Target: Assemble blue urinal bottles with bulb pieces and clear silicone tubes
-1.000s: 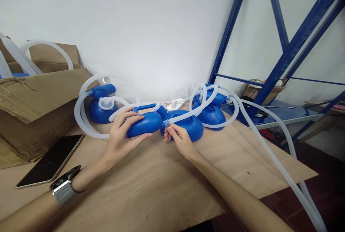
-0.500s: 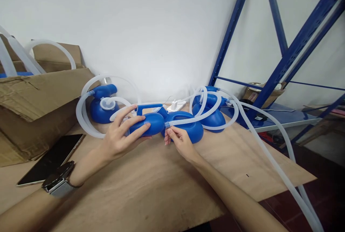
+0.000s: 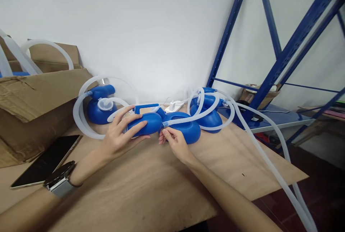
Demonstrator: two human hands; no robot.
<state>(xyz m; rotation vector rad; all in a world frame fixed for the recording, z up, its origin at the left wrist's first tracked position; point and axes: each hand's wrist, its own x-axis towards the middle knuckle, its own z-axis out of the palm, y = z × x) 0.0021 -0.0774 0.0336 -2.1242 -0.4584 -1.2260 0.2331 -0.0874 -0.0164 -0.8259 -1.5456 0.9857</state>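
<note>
Left hand [image 3: 118,135]: I'm gripping the blue bottle [image 3: 147,123] over the surface [image 3: 134,185].
Right hand [image 3: 175,141]: fingertips pinched at its hose joint.
Blue bottle: smooth, rounded, handled.
Hose [image 3: 183,120]: translucent, pale.
Wall [image 3: 151,27]: white.

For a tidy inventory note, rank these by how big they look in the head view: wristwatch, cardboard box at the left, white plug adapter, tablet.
1. Cardboard box
2. Tablet, partly hidden
3. Wristwatch
4. White plug adapter, farther from the camera
</note>
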